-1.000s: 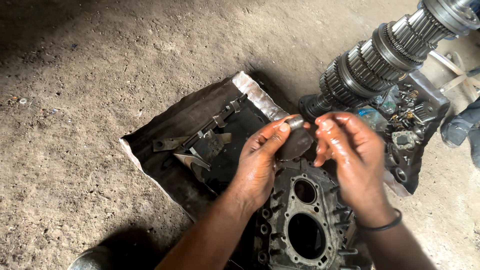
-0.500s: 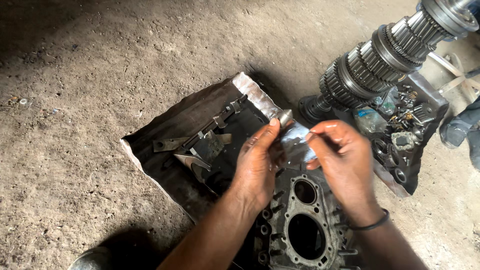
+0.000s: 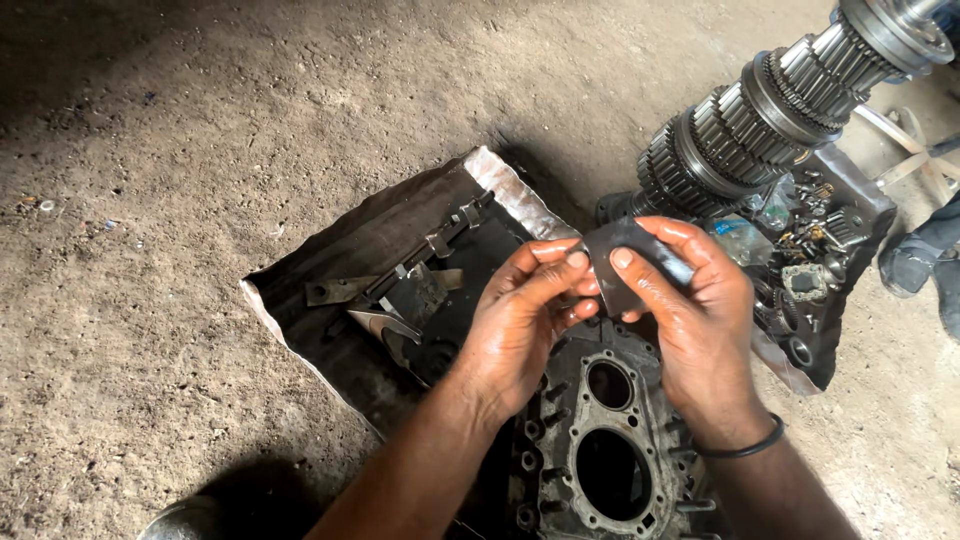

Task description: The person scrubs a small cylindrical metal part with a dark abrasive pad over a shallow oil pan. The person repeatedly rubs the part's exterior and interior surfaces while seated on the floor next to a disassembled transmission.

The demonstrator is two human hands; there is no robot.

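My left hand (image 3: 520,320) and my right hand (image 3: 695,315) both grip a small, flat, dark grey piece (image 3: 622,262), held up between the fingertips above the work. My right wrist wears a black band. Below my hands lies a greasy metal housing cover (image 3: 600,455) with two round bores, one smaller above a larger one, and several bolt holes around the rim. It sits on a dark oily sheet-metal tray (image 3: 345,255) on the dirt floor.
A long gear shaft (image 3: 780,110) with several toothed gears lies at the upper right, slanting up to the corner. Beside it a second tray (image 3: 845,235) holds several small oily parts. Shift forks and flat bars (image 3: 400,295) rest on the left tray. A shoe (image 3: 910,265) shows at the right edge.
My hands have turned the dark piece from a pinched, edge-on hold to a flat spread between both sets of fingertips, and lifted it slightly up and right.
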